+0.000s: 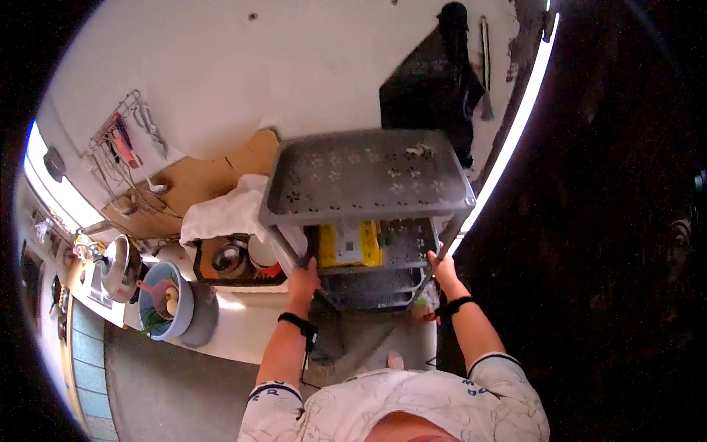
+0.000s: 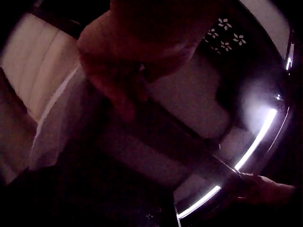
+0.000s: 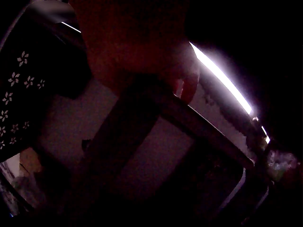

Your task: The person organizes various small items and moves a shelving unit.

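Note:
A grey plastic tiered shelf rack (image 1: 366, 173), its trays pierced with flower-shaped holes, stands in front of the person in the head view. My left hand (image 1: 303, 280) grips the rack's left side below the top tray. On the opposite side, my right hand (image 1: 444, 269) has its fingers curled round the frame. Between the hands, a yellow-and-white package (image 1: 350, 244) lies on the tier under the top one. Both wrist views are dark; the right hand (image 3: 142, 66) there wraps over a corner of the frame.
Left of the rack, a counter carries a box (image 1: 239, 283) with bowls and a white cloth (image 1: 224, 214). Farther left are a light-blue basin (image 1: 184, 309) of vegetables and a metal pan (image 1: 116, 269). Utensils hang on the wall; a black apron-like cloth (image 1: 423, 85) hangs behind the rack.

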Demonstrator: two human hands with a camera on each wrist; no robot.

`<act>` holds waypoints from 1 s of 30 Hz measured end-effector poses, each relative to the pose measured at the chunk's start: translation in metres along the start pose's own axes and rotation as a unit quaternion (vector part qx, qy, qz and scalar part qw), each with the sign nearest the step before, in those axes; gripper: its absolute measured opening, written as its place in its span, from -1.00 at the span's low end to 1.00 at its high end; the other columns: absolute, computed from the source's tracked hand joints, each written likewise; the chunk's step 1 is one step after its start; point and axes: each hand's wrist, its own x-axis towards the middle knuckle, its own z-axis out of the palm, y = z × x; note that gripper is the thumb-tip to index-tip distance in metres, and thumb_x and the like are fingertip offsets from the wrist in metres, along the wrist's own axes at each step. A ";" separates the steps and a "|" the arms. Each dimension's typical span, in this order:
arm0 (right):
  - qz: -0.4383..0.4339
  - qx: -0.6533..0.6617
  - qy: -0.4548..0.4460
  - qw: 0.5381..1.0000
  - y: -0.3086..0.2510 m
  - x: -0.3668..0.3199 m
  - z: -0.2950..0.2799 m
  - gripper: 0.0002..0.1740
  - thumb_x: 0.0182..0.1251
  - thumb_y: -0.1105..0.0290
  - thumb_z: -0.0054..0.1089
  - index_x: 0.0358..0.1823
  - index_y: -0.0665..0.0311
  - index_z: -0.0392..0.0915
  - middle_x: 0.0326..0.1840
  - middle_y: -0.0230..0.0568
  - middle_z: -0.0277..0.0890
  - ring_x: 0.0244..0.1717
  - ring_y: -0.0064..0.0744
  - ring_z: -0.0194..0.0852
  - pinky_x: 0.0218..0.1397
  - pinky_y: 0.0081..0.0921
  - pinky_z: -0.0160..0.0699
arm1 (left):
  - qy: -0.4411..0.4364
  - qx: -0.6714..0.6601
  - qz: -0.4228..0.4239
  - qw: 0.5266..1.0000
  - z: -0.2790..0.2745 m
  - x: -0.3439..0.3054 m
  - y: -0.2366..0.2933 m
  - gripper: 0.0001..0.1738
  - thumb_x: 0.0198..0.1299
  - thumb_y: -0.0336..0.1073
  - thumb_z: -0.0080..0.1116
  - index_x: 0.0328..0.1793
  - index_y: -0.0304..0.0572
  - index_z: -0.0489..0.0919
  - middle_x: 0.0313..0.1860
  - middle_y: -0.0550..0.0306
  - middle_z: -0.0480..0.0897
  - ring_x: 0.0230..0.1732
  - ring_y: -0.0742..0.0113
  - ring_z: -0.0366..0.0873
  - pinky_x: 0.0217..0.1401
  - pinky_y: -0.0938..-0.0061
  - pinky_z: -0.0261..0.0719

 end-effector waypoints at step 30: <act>0.019 -0.051 0.002 0.999 0.027 0.029 -0.003 -0.59 0.21 0.35 0.13 0.05 0.36 0.33 -0.24 -0.27 0.44 -0.29 -0.38 0.32 -0.18 -0.41 0.35 | 0.133 0.228 0.099 0.959 0.002 -0.003 0.017 -0.50 0.17 0.07 -0.04 -0.49 -0.24 0.60 -0.53 -0.11 0.59 -0.40 -0.04 0.58 -0.34 0.19 0.52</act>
